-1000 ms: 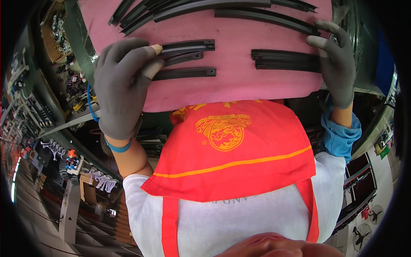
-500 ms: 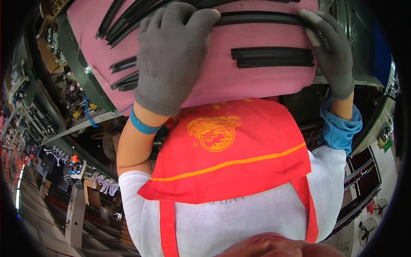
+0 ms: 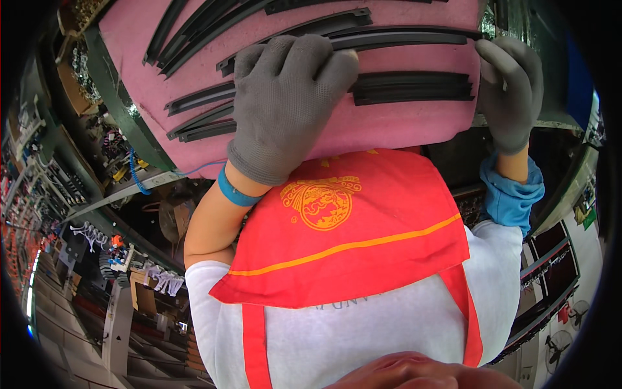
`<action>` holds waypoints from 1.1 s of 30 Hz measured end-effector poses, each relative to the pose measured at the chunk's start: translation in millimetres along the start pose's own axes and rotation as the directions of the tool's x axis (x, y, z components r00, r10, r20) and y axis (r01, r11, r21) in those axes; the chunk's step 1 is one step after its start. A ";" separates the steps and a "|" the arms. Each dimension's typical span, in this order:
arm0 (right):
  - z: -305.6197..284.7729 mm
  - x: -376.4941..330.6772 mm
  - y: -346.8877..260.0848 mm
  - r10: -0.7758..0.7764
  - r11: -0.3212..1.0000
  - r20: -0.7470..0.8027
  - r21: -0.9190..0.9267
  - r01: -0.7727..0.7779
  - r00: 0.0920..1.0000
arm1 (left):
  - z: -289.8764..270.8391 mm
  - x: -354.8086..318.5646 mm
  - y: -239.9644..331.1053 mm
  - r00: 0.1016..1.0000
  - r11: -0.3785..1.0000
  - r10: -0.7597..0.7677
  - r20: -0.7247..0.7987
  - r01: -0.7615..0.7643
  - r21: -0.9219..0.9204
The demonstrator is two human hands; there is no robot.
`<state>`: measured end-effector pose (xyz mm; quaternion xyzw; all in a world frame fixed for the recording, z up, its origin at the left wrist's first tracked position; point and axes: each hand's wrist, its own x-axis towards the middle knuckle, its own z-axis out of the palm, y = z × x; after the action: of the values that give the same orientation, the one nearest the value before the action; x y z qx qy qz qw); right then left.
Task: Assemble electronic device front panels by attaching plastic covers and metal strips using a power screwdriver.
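Observation:
A long black strip, slightly bowed, stretches between my two grey-gloved hands over a pink padded surface. My left hand is closed at the strip's left end, its fingertips hidden from above. At the far end, the thumb and fingers of my right hand pinch the strip near the pad's right edge. Just below it lies a short stack of black strips. Another black strip rests behind my left hand, and more strips stick out to its left.
Several black strips fan out across the pad's far left. A blue coiled cord hangs beside the dark green table edge. A red apron covers my front, close to the pad. Shelves with small parts stand at the left.
Both hands have shifted right and nearer to me, bringing the held strip closer to the short stack. Another strip behind my left hand now shows more fully.

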<state>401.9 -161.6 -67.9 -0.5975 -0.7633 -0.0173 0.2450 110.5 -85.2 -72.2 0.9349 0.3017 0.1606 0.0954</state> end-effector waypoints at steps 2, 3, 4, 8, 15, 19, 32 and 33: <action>1.5 5.3 -4.2 -0.013 0.996 -0.079 0.083 0.020 0.997 | -2.1 -6.0 3.2 0.997 0.996 0.015 -0.074 -0.021 -0.090; -2.4 9.7 -6.8 0.009 0.996 0.079 0.088 -0.015 0.997 | -3.3 -8.1 4.3 0.989 0.983 0.021 -0.147 -0.048 -0.179; -5.1 10.7 -8.5 0.036 0.995 0.236 0.083 -0.057 0.971 | -5.0 -7.8 4.4 0.989 0.982 0.026 -0.146 -0.053 -0.181; 0.8 14.5 -10.1 0.196 0.942 0.256 0.217 -0.254 0.947 | -9.5 -6.4 -2.8 0.977 0.985 -0.173 -0.128 0.172 -0.020; 8.6 27.0 -9.6 0.079 0.981 0.326 0.142 -0.131 0.942 | -26.4 -18.8 -33.3 0.951 0.954 -0.299 0.079 0.300 0.010; 2.3 25.7 -9.5 0.143 0.950 0.412 0.199 -0.242 0.900 | -24.3 -16.4 -45.7 0.952 0.951 -0.305 -0.010 0.305 0.049; -1.0 20.3 -15.2 0.203 0.878 0.516 0.279 -0.388 0.832 | 7.0 -7.8 3.6 0.985 0.975 -0.170 0.004 0.169 -0.145; -2.6 20.7 -14.3 0.199 0.879 0.516 0.281 -0.384 0.833 | 8.8 -9.6 3.4 0.979 0.965 -0.204 -0.006 0.200 -0.170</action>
<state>386.2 -147.8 -53.6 -0.6368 -0.6863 0.3128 0.1602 108.1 -94.3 -81.7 0.8859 0.3820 0.1860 0.1863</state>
